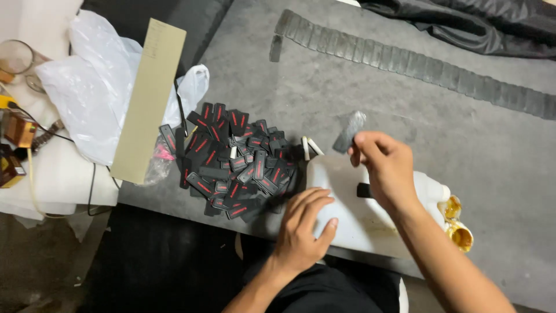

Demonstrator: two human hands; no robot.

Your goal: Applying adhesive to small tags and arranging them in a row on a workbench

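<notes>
Head view looks down on a grey work surface with a white plastic jug lying on its side at the near edge. On the jug's top face the left hand rests flat, fingers spread and closed on nothing. Above the jug's middle the right hand pinches a small dark strip between thumb and fingertips; the strip is blurred and sticks up and away from the hand. A short black piece lies on the jug just beneath that hand. Just left of the jug sits a heap of black tags with red stripes, touching its left end. Beyond the heap, further left of the jug, a long tan cardboard piece leans across a white plastic bag. Far above the jug a long row of dark strips runs across the surface. At the jug's right end stand two gold-coloured caps.
</notes>
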